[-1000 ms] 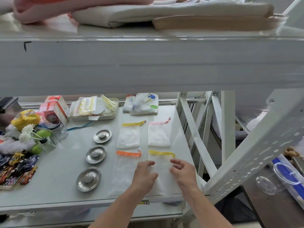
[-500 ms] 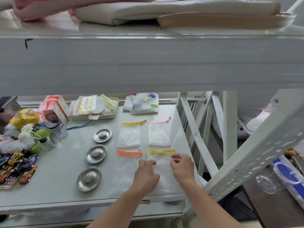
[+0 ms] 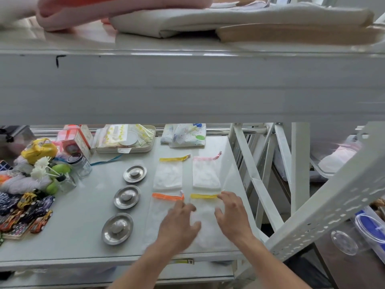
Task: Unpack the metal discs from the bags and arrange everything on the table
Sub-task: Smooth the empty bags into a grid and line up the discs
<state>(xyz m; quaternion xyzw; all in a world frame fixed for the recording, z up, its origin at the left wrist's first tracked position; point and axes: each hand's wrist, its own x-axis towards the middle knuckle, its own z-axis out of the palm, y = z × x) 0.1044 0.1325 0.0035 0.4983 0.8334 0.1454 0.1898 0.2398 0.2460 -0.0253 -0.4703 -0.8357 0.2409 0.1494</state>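
Both hands lie open and flat — left hand (image 3: pixel 179 224), right hand (image 3: pixel 233 217) — on the yellow-trimmed mesh bag (image 3: pixel 205 222), right of three steel discs (image 3: pixel 126 197). Limp, light mesh — best held by its hem.

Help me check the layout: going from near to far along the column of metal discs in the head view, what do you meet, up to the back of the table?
Nearest metal disc → middle disc → far disc → blue ribbon → tray of packets.
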